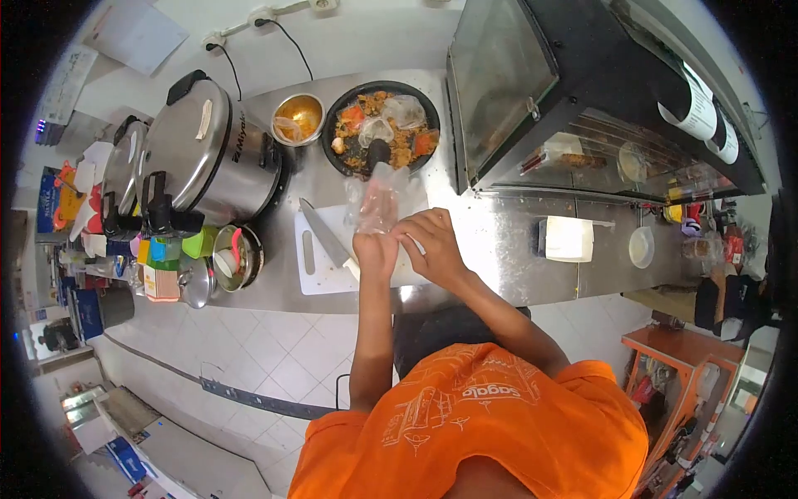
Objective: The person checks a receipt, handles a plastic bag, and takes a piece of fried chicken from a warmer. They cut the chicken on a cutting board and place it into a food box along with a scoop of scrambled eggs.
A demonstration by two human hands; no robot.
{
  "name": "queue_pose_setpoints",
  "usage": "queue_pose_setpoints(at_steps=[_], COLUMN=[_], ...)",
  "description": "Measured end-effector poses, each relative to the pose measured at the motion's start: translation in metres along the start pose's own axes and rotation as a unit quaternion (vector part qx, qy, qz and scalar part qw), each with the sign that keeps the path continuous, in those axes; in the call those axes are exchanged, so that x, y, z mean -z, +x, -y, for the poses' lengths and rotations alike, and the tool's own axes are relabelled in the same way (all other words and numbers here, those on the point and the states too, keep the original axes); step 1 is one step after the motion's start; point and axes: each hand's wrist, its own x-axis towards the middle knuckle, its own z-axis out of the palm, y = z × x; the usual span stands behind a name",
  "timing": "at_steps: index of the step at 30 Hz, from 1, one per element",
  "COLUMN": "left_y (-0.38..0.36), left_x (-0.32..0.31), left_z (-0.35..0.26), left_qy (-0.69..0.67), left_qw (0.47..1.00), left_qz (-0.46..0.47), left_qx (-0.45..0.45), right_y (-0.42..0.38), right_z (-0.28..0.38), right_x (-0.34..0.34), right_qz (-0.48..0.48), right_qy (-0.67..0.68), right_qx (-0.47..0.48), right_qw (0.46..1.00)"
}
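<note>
A thin clear plastic glove (366, 198) covers my left hand (379, 229), whose fingers stretch forward inside it; its finger shapes are hard to make out. My right hand (433, 248) pinches the glove's edge near my left wrist. Below both hands lies a white cutting board (317, 274) with a knife (325, 234), blade pointing away to the left. Just beyond the gloved fingertips stands a round black mortar dish (331, 125) holding crumbly brown food, red pieces and clear plastic bags (404, 111). A dark pestle (378, 151) rests at its near side.
A metal bowl (298, 118) with orange residue stands left of the mortar. Large pressure cookers (187, 145) and a small pot (256, 259) are further left. A glass display case (507, 91) rises at right, near a white box (569, 239) and a white bowl (641, 247).
</note>
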Motion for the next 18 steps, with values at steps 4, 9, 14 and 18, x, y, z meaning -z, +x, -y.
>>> queue_pose_setpoints(at_steps=[4, 9, 14, 18], left_y=[0.003, 0.016, 0.007, -0.007], left_x=[0.033, 0.003, -0.013, -0.006], left_z=[0.01, -0.028, 0.0, 0.023], left_qy=[0.442, 0.747, 0.248, 0.311], left_qw=[0.887, 0.63, 0.966, 0.942], left_qz=[0.077, 0.214, 0.028, -0.029], left_qx=[-0.112, 0.01, -0.06, -0.12], right_y=[0.01, 0.032, 0.012, -0.007], right_z=[0.007, 0.012, 0.034, 0.036], right_x=[0.009, 0.016, 0.018, 0.013], right_qz=[-0.006, -0.005, -0.051, -0.034], right_qy=[0.003, -0.032, -0.068, -0.085], right_qx=[0.009, 0.047, 0.038, 0.024], right_qw=[1.0, 0.998, 0.996, 0.996])
